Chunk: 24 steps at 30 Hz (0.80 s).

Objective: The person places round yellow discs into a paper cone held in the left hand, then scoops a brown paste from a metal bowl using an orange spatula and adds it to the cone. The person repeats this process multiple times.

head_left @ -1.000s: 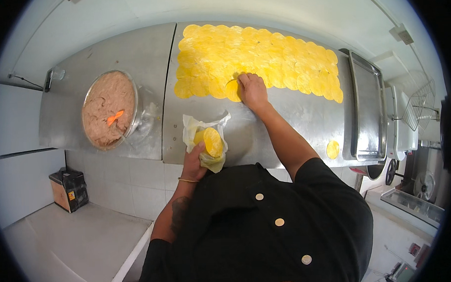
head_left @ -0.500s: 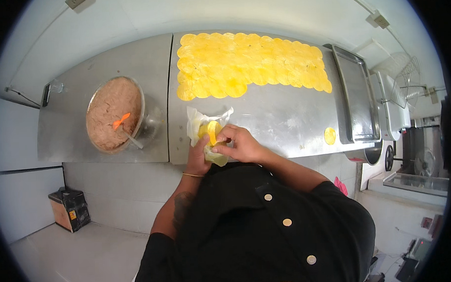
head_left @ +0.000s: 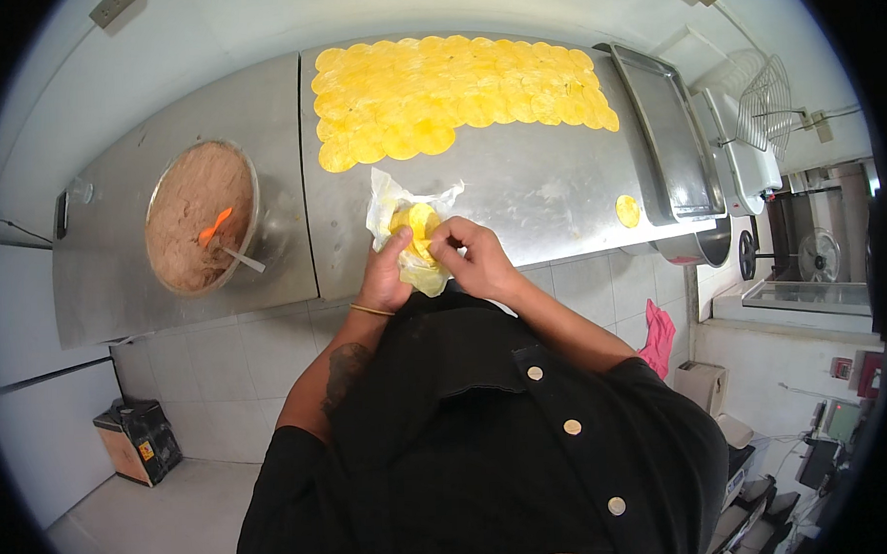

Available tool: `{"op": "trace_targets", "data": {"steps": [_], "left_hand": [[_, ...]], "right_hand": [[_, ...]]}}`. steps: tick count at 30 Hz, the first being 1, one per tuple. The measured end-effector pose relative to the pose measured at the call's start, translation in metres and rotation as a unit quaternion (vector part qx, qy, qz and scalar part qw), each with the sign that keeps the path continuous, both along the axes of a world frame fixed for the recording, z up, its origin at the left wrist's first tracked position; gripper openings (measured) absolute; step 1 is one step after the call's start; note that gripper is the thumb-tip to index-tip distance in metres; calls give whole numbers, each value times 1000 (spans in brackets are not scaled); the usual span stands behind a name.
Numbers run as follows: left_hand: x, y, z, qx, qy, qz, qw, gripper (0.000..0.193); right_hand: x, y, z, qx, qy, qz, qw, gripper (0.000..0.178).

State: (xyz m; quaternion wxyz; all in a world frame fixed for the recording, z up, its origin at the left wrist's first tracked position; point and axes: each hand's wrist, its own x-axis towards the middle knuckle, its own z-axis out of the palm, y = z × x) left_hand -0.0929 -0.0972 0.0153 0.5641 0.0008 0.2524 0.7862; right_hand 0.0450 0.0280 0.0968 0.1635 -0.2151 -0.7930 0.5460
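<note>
A crinkled, whitish clear wrapping lies opened around a small stack of thin round yellow dough wrappers. Underneath and along its left side, my left hand holds this packet at the table's near edge, thumb on the yellow rounds. My right hand is at the stack's right side, its thumb and forefinger pinching the edge of a yellow round. Beyond the packet, many similar overlapping yellow rounds are spread in rows on the steel table. One single yellow round lies apart at the right.
At the left stands a big metal bowl of pinkish-brown minced filling, with an orange-and-grey spatula stuck in it. A dark rectangular tray lies at the table's right end. Beyond it are a white scale-like appliance and a wire rack.
The whole view has shifted, so the table appears farther up and left. My right fingers have moved slightly on the stack, and more of the yellow rounds shows inside the wrapping.
</note>
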Motion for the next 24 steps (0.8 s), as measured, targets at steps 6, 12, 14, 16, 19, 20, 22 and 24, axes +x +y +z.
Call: {"op": "trace_targets", "data": {"steps": [6,12,14,16,19,20,22,24], "left_hand": [[16,11,0,-57,185,6,981,48],[37,22,-6,-93,131,67,985,44],[41,24,-5,-114,140,79,980,53],[46,24,-1,-109,70,92,987,58],[53,27,5,-108,3,119,987,58],[54,30,7,-82,-7,125,989,58],[54,38,8,-97,-3,134,986,57],[54,47,7,-95,45,143,984,56]], "right_hand": [[-23,94,-66,104,-49,-113,987,10],[-64,203,-111,322,-20,-84,943,9],[-79,226,-112,346,14,-64,936,10],[-94,243,-109,362,-23,-42,931,10],[-104,253,-98,383,15,-31,923,13],[-102,251,-91,390,48,-40,919,14],[-94,237,-74,379,105,-47,918,20],[-71,203,-54,271,89,24,958,27]]}}
